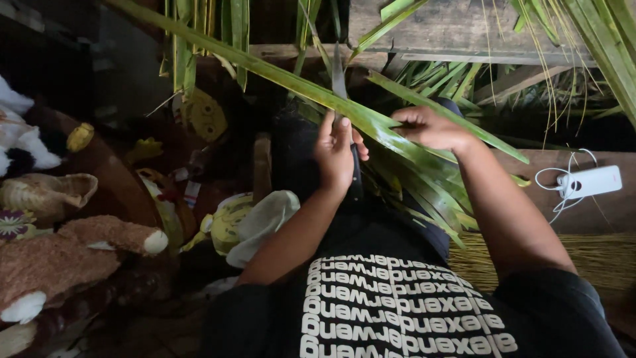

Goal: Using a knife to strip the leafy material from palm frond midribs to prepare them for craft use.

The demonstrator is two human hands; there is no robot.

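Left hand (336, 154) is clenching a knife (340, 83), blade pointing away, edge against the palm leaf (371, 120). Right hand (430, 127) is pinching that leaf just beside, keeping it taut for slicing.

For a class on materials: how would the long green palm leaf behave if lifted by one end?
The palm leaf would probably droop: it is long, thin and strap-like. It looks light. Pinched by the right hand, it may fold along its crease.
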